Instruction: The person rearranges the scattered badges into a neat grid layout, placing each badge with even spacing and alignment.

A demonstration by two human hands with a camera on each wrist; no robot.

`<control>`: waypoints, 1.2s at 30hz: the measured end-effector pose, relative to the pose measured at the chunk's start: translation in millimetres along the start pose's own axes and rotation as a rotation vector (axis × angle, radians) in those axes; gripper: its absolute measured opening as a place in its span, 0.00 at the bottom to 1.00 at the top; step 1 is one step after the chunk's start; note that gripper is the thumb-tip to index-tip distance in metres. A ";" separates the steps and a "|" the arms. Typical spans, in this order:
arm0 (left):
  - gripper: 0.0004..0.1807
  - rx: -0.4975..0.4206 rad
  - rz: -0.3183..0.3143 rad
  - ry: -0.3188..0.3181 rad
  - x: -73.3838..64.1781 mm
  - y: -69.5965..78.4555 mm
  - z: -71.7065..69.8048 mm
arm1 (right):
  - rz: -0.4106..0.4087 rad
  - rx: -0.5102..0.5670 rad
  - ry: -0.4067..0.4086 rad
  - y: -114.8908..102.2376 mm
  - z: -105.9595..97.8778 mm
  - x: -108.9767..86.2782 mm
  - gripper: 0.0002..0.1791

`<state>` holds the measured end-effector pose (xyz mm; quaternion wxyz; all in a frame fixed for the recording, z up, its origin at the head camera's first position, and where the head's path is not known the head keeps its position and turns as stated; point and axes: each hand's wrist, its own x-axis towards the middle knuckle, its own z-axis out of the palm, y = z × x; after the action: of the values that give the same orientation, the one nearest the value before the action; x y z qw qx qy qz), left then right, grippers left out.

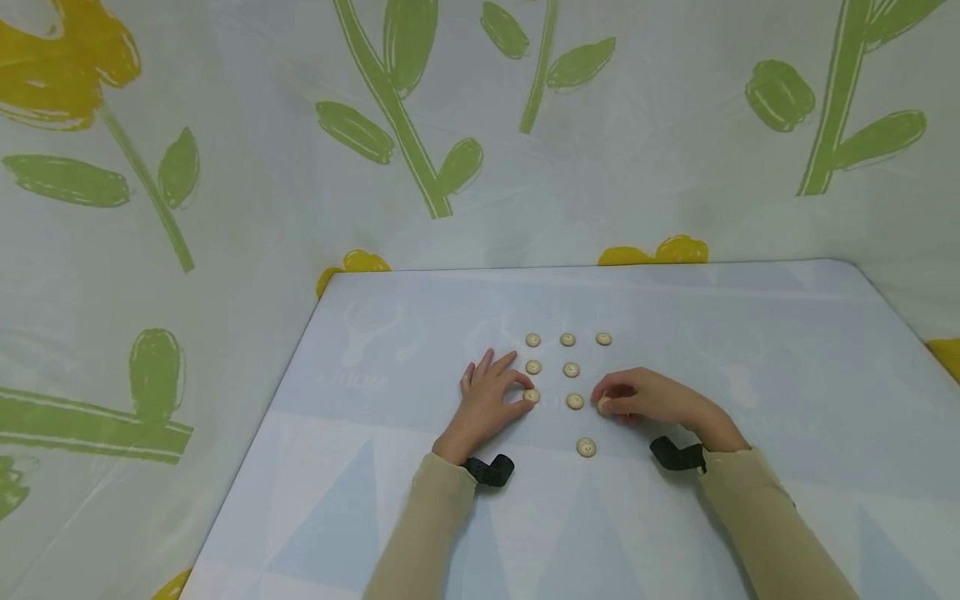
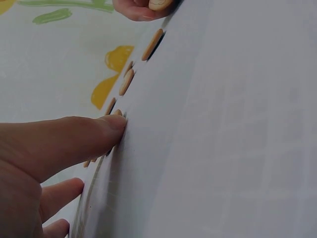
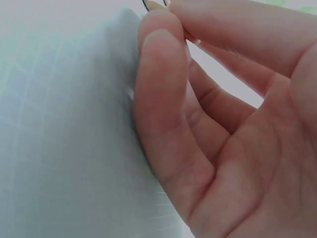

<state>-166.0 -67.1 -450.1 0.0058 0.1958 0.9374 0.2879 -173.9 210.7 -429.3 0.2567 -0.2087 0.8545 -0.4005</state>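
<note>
In the head view my left hand (image 1: 486, 404) pinches a small round wooden disc (image 1: 531, 397) on the table between thumb and index finger, the other fingers spread. The thumb (image 2: 94, 141) hides most of that disc in the left wrist view. My right hand (image 1: 652, 397) holds another wooden disc (image 1: 603, 406) between thumb and fingertips; its edge (image 3: 156, 6) peeks out at the top of the right wrist view. Between the hands lies a disc with dark markings (image 1: 575, 401), and a further disc (image 1: 586, 447) sits nearer the person.
Beyond the hands, three discs form a far row, its middle one (image 1: 567, 340) included. Two more, such as the one at left (image 1: 533, 367), lie just nearer. The pale patterned table (image 1: 360, 500) meets a flower-print backdrop (image 1: 255, 167) behind and at the sides.
</note>
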 end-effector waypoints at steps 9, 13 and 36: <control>0.07 0.012 -0.008 -0.004 -0.3 1.0 -1.6 | 0.016 0.071 0.032 3.6 -2.4 2.0 0.12; 0.07 0.015 -0.004 -0.001 -0.6 0.3 -1.4 | 0.054 0.055 0.066 2.6 -2.6 2.4 0.13; 0.07 0.001 0.012 0.012 -0.4 -1.1 2.2 | 0.241 0.079 0.313 4.7 -3.6 8.9 0.18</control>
<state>-165.8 -66.9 -452.6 -0.0015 0.1996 0.9364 0.2885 -183.8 210.5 -433.6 0.1749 -0.0301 0.8864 -0.4276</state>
